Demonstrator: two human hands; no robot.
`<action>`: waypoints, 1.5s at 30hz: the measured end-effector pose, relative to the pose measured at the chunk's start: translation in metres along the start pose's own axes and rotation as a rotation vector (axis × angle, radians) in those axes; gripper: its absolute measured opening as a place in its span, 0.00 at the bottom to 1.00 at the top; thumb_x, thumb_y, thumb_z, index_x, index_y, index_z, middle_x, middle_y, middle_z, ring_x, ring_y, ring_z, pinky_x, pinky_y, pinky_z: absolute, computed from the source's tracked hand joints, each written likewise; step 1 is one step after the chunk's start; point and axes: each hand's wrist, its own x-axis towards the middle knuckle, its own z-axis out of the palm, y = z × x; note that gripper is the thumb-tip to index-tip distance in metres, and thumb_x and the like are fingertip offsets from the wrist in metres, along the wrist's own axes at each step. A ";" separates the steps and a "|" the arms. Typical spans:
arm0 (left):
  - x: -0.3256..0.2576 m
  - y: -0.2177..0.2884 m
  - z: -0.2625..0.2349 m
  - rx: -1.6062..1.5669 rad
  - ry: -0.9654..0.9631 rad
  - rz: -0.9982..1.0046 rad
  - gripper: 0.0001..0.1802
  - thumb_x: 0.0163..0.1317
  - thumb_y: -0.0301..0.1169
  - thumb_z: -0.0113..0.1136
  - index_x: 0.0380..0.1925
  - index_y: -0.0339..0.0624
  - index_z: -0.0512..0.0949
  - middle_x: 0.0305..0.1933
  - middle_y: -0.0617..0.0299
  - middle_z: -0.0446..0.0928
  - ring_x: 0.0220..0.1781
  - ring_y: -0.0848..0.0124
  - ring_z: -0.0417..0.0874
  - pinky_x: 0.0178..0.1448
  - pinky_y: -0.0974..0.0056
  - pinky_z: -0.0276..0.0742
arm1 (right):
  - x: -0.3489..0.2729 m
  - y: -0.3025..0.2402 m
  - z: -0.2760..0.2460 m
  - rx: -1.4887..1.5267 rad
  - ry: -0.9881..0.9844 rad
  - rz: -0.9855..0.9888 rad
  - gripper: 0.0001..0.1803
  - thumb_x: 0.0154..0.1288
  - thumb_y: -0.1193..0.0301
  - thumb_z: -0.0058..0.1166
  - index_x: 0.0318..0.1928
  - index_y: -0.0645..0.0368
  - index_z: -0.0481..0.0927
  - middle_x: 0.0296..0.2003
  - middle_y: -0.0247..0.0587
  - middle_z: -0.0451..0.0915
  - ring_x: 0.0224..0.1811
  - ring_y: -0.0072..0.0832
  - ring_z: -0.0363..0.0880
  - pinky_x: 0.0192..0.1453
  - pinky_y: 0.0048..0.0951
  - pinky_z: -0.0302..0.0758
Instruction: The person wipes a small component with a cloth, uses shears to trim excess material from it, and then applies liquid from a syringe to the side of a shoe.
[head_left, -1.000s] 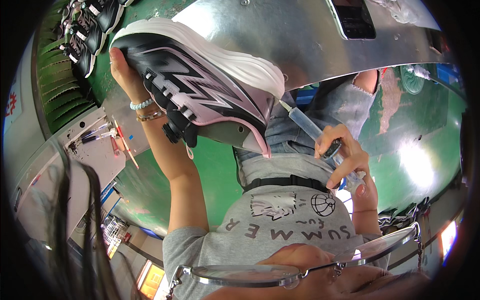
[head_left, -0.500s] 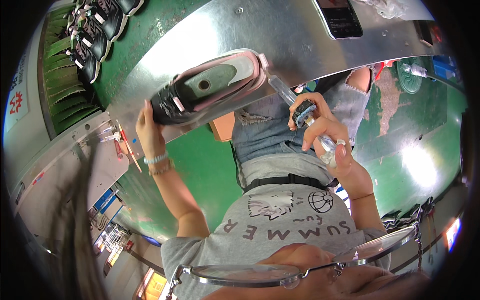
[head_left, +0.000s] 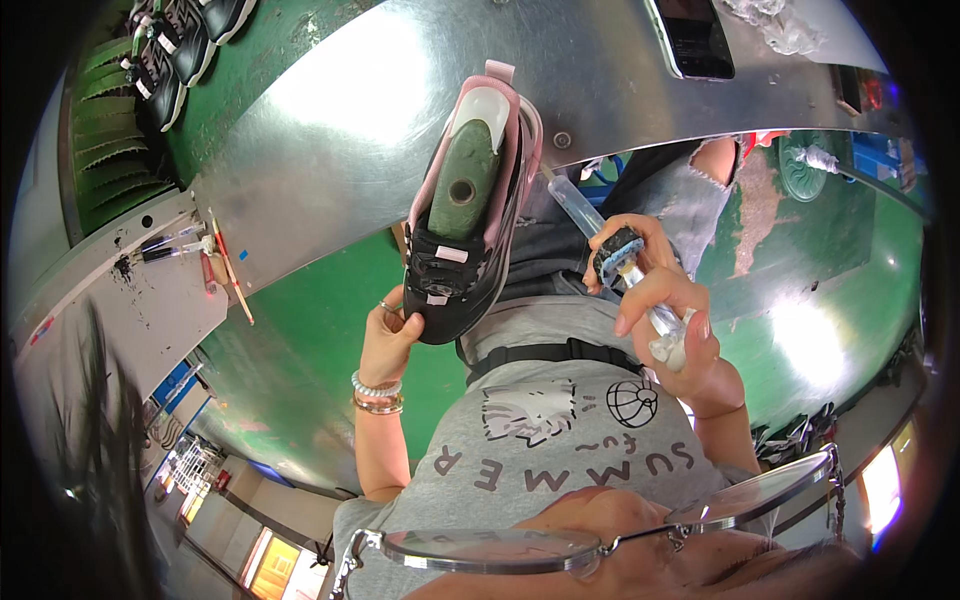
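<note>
My left hand (head_left: 388, 342) grips the toe of a black and pink shoe (head_left: 468, 300), thumb on the upper. A green shoe last (head_left: 470, 180) with a round hole fills the shoe, and its heel tab points away from me. My right hand (head_left: 668, 305) is wrapped round a clear syringe (head_left: 577, 206). A dark, blue-edged pad (head_left: 617, 248) surrounds the syringe between my fingers. Its thin tip comes close to the shoe's right side near the heel; whether it touches, I cannot tell.
A shiny metal table (head_left: 370, 130) curves before me. On it lie a phone (head_left: 692, 38) and crumpled clear plastic (head_left: 775, 25). Black shoes (head_left: 165, 75) stand in a row at the far left. Brushes (head_left: 172, 245) and a red stick (head_left: 230, 262) lie on a side surface.
My left hand has swung the shoe from a sideways slant to nearly upright, toe toward me, drawing the toe nearer. The syringe in my right hand has shifted slightly right and nearer.
</note>
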 end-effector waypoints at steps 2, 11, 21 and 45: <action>0.003 -0.002 0.007 -0.003 -0.009 -0.003 0.34 0.49 0.30 0.69 0.53 0.29 0.65 0.47 0.56 0.76 0.48 0.70 0.78 0.55 0.66 0.73 | -0.002 -0.003 0.001 -0.013 0.003 0.014 0.32 0.66 0.50 0.29 0.29 0.65 0.77 0.49 0.60 0.64 0.39 0.36 0.69 0.47 0.36 0.66; 0.025 -0.019 0.038 -0.060 -0.248 0.009 0.43 0.37 0.31 0.74 0.56 0.34 0.64 0.51 0.58 0.73 0.53 0.69 0.74 0.59 0.64 0.68 | -0.012 -0.012 0.000 0.021 -0.041 0.042 0.32 0.67 0.48 0.29 0.29 0.63 0.77 0.50 0.61 0.63 0.40 0.36 0.69 0.47 0.36 0.65; 0.046 -0.040 0.083 -0.440 -0.569 -0.170 0.48 0.37 0.26 0.73 0.60 0.35 0.59 0.58 0.56 0.67 0.59 0.64 0.69 0.62 0.60 0.66 | -0.030 -0.039 0.001 0.096 -0.005 0.142 0.35 0.64 0.41 0.31 0.25 0.58 0.80 0.47 0.59 0.64 0.40 0.39 0.69 0.49 0.37 0.64; 0.135 -0.003 0.243 -0.955 -0.775 0.086 0.22 0.53 0.18 0.53 0.51 0.38 0.69 0.54 0.60 0.73 0.59 0.68 0.71 0.67 0.63 0.62 | -0.051 -0.059 0.003 -0.086 0.484 -0.170 0.08 0.45 0.65 0.62 0.16 0.48 0.77 0.44 0.44 0.65 0.40 0.37 0.72 0.41 0.32 0.70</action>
